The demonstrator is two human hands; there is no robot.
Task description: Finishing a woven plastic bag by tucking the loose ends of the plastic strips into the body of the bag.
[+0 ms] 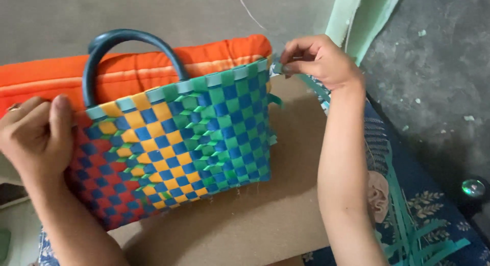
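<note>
One woven basket stands at the centre of the view, plaited from flat plastic strips in blue, green, yellow and red. One dark blue arched handle shows, rising at 11 o'clock from the basket's middle; whether a second handle sits behind it cannot be told. The basket rests on one brown cardboard sheet, and one orange cushion lies just behind it at 12 o'clock.

Two hands are at work. The left hand sits at 9 o'clock, thumb pointing up along the rim, fingers curled round the basket's left top corner, its grip clenched on that corner. The forearm runs down toward 6 o'clock.

The right hand is at 1 o'clock of the basket, wrist bent, fingertips pinched together on a strip end at the basket's right top corner, so its grip is grasping that strip. Its forearm drops almost straight down toward 5 o'clock.

Several loose green strips lie at 4 o'clock on a blue patterned cloth; their count cannot be made out.
</note>
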